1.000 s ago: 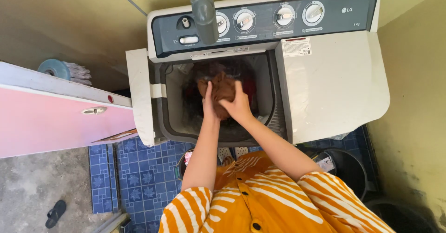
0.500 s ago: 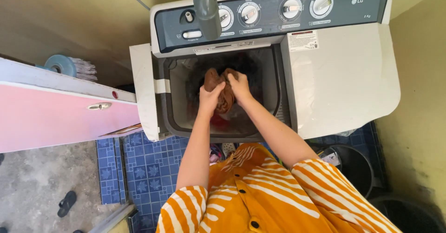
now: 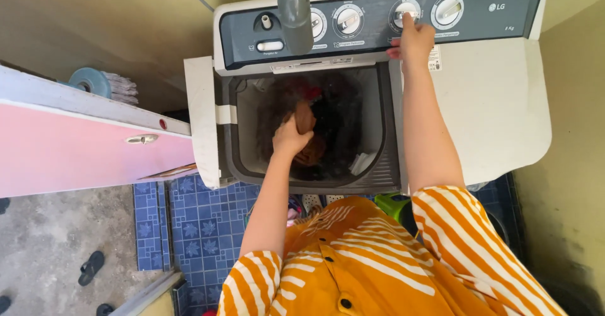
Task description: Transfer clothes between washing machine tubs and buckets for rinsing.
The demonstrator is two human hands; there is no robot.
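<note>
A twin-tub washing machine (image 3: 491, 102) stands against the wall with its left tub (image 3: 372, 95) open. My left hand (image 3: 290, 138) is down in that tub, closed on a brown cloth (image 3: 306, 119) that lies among dark and red laundry. My right hand (image 3: 413, 39) reaches up to the dark control panel (image 3: 485, 7), fingers pinching the third round dial (image 3: 403, 8). The tub's white lid (image 3: 203, 120) stands raised at the left. A grey pipe (image 3: 295, 10) hangs over the panel.
A pink door (image 3: 82, 149) with a metal handle stands open at the left. Blue patterned tiles (image 3: 195, 221) cover the floor below the machine, with black sandals (image 3: 91, 267) on the concrete. A green item (image 3: 394, 204) sits by my waist. A yellowish wall (image 3: 576, 152) closes the right side.
My right hand let go of the brown cloth and rose out of the tub to the third dial. My left hand stays on the cloth, lower in the tub.
</note>
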